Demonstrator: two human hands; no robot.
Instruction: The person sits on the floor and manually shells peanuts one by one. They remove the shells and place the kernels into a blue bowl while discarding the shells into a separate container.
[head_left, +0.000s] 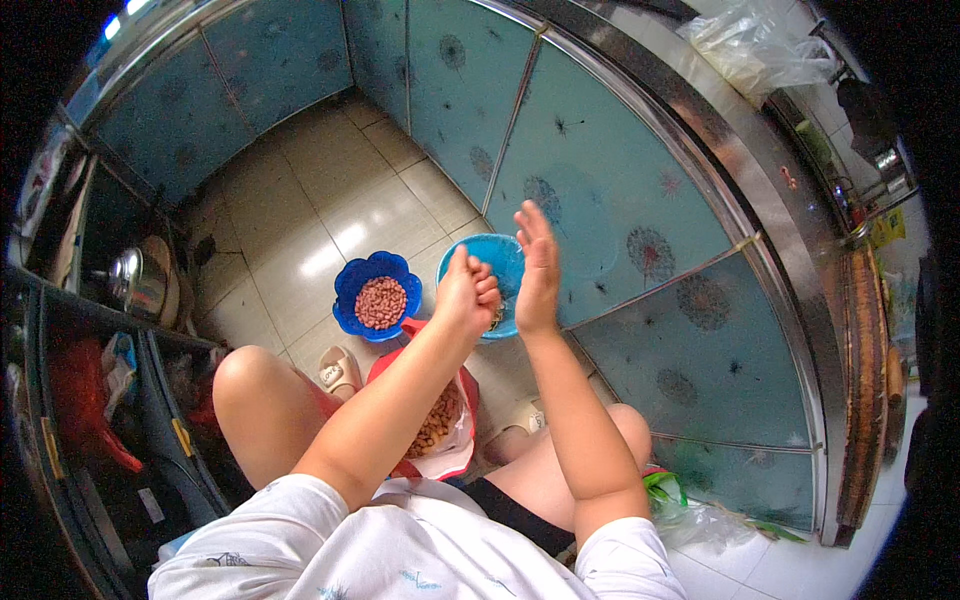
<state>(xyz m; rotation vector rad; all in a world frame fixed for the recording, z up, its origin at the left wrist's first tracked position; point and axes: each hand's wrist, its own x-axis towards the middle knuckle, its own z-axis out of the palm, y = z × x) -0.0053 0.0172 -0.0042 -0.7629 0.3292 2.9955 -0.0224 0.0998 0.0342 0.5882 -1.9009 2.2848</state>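
Note:
My left hand (469, 291) is a closed fist above a light blue plastic basin (454, 255); anything inside the fist is hidden. Beside it, my right hand (538, 277) is raised over the basin's right side, palm turned inward and fingers extended, with nothing visible in it. Some shell-like bits (496, 321) lie in the basin, mostly hidden by the left hand. To its left stands a dark blue scalloped bowl (346, 289) with pink shelled peanuts (380, 302). Between my legs sits an open red bag (471, 394) of unshelled peanuts (439, 427), partly covered by my left forearm.
Teal cabinet doors (600, 225) rise close to the basin's right. An open shelf with metal pots (142, 281) lines the left side. My slippered feet (337, 369) flank the bag on the tiled floor (285, 202). Plastic bags (697, 517) lie at lower right.

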